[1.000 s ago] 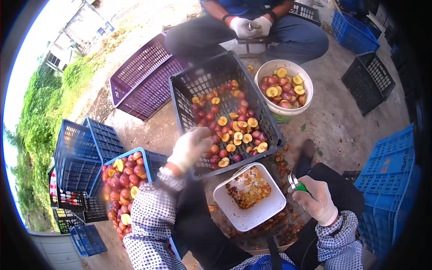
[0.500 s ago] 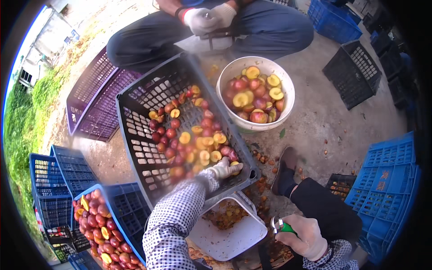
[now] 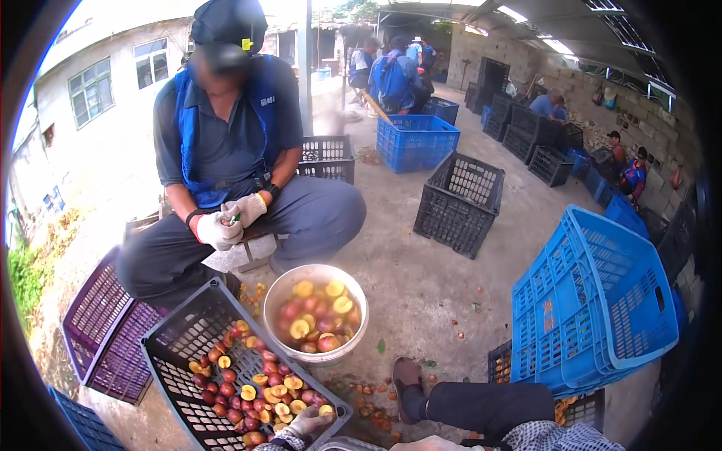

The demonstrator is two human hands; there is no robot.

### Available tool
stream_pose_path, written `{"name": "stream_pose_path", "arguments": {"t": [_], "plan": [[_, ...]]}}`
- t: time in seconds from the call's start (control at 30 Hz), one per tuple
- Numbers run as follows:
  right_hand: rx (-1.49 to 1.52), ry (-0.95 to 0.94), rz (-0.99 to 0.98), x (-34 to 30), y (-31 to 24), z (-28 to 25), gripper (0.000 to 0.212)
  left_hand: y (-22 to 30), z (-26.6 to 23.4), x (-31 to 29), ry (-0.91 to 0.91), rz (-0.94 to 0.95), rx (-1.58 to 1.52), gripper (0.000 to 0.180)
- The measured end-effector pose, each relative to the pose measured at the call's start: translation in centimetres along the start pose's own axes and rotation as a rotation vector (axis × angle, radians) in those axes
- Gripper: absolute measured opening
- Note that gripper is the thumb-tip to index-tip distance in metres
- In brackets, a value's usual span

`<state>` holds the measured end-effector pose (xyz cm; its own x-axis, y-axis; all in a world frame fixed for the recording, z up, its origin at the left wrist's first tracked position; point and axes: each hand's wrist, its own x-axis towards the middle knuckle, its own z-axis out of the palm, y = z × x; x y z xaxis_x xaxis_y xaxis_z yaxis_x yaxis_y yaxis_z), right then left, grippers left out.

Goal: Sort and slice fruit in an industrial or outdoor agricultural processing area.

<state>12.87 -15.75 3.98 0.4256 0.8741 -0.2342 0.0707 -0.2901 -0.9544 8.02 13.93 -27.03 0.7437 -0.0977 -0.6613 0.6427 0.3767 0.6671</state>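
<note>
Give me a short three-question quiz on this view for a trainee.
1. Where is the camera wearer's left hand?
2. True or false: the white bucket stands inside a crate.
3. The cut fruit shows which flesh colour: A green, B yellow, C blue?

Key:
1. In the near corner of the black crate, beside cut fruit.
2. False; it stands next to that crate.
3. B.

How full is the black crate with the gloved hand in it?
Partly full: fruit lies low in the crate, with much of its inside bare.
</note>
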Motion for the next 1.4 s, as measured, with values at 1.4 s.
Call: {"name": "stream_pose_path", "arguments": {"t": [1.4], "plan": [[-0.043,0.059,-0.083,-1.3,1.2,3.1,0.028,4.0,4.2,-3.8,0.236,-0.093,0.175,0.027]]}}
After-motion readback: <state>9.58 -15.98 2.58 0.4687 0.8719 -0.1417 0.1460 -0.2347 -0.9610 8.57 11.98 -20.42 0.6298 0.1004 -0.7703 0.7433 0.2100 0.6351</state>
